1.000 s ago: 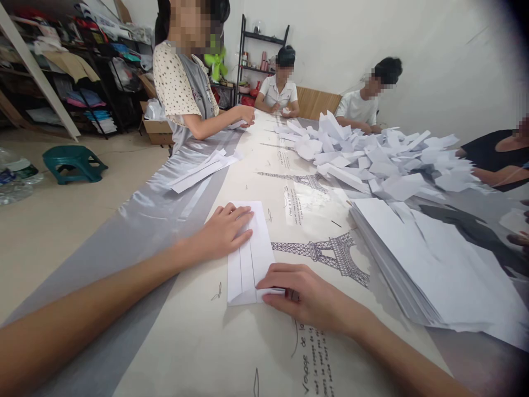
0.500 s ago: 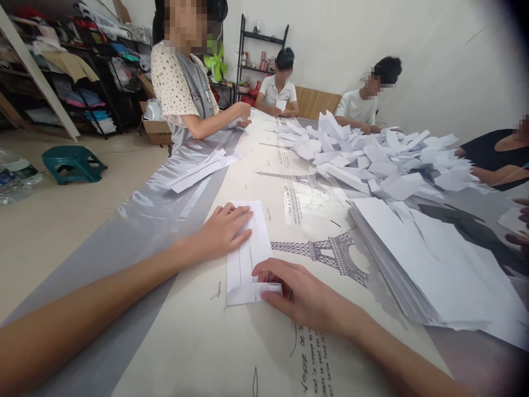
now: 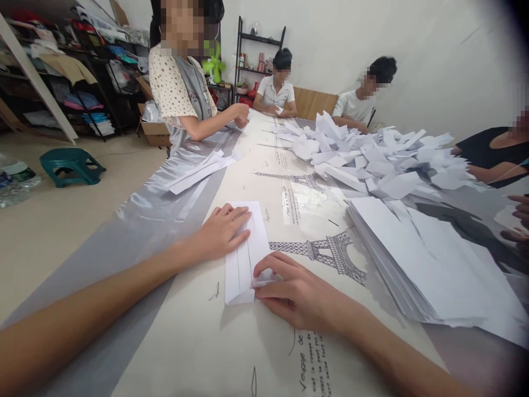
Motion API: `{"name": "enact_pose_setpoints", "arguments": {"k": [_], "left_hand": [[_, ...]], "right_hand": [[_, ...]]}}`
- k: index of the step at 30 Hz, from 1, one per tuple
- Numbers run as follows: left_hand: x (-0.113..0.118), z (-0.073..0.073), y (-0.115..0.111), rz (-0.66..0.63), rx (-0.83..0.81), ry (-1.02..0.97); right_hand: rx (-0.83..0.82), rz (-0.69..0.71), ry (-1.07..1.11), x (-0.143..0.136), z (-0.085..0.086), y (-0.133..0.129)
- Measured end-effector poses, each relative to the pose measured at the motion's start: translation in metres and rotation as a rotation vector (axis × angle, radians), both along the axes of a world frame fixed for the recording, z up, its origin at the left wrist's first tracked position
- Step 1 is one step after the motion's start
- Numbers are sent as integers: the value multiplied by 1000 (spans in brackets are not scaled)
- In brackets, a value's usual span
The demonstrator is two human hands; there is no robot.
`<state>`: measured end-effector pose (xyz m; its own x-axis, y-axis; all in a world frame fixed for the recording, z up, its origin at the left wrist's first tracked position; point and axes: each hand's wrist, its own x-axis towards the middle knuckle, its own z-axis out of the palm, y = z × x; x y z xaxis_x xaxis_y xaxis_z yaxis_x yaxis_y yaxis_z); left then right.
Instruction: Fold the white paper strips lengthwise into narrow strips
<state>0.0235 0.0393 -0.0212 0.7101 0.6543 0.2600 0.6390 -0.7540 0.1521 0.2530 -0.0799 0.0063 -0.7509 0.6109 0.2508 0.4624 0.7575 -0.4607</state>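
My left hand [image 3: 225, 231] lies open, fingers spread over the far part of the folded paper [image 3: 238, 267], which rests on the worktop [image 3: 194, 342] between my hands. My right hand [image 3: 297, 289] pinches its near right corner, where a small flap [image 3: 266, 275] stands up partly hidden by my fingers. If I pull that corner harder than my left palm presses, the sheet could skew and the crease run off line; a tight pinch might wrinkle or tear it. The loosely fanned stack of paper [image 3: 430, 259] sits just right of my right forearm, so a swinging elbow could knock it askew.
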Motion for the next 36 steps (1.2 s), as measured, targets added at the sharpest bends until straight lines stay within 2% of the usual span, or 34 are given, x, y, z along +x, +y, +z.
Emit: {"name": "enact_pose_setpoints", "arguments": {"k": [11, 19, 23, 28, 36], "left_hand": [[0, -2, 2, -5, 22, 4], [-1, -3, 2, -8, 23, -15], [-1, -5, 3, -9, 41, -2], [0, -4, 2, 0, 49, 26], [0, -2, 1, 0, 37, 26]], "right_hand": [[101, -53, -54, 1, 0, -2], [320, -66, -131, 0, -1, -4], [373, -34, -164, -1, -1, -5], [314, 33, -171, 3, 1, -3], [182, 67, -166, 15, 5, -1]]}}
